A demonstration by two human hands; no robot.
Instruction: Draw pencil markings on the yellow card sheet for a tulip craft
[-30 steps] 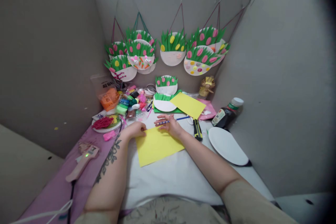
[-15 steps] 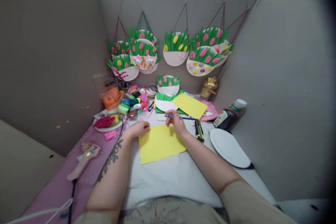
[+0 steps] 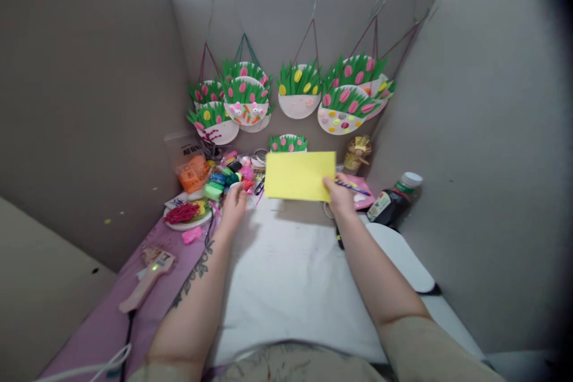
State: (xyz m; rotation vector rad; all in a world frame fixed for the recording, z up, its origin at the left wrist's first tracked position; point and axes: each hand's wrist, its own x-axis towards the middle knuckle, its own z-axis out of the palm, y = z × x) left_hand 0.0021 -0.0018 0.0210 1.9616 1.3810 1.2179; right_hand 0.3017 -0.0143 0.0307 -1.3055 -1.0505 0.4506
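A yellow sheet of paper (image 3: 299, 174) is lifted above the table, gripped at its right edge by my right hand (image 3: 340, 196). The same hand also has a dark blue striped pencil (image 3: 356, 187), which sticks out to the right. My left hand (image 3: 234, 202) holds nothing; its fingers are loosely bent and apart, near the packets of coloured clay (image 3: 219, 184). Behind the sheet, a paper-plate basket with green paper grass (image 3: 289, 143) shows only its upper part. A black and yellow utility knife (image 3: 340, 237) is mostly hidden by my right forearm.
Finished paper-plate baskets (image 3: 299, 104) hang on the back wall. At right stand a dark bottle (image 3: 391, 200) and a white half plate (image 3: 403, 256). On the left lie a plate with pink yarn (image 3: 183, 213) and a pink glue gun (image 3: 147, 280) with its cord.
The yellow sheet has risen off the near table and moved away from me in my right hand, with the pencil. My left hand has let go of it and shifted left.
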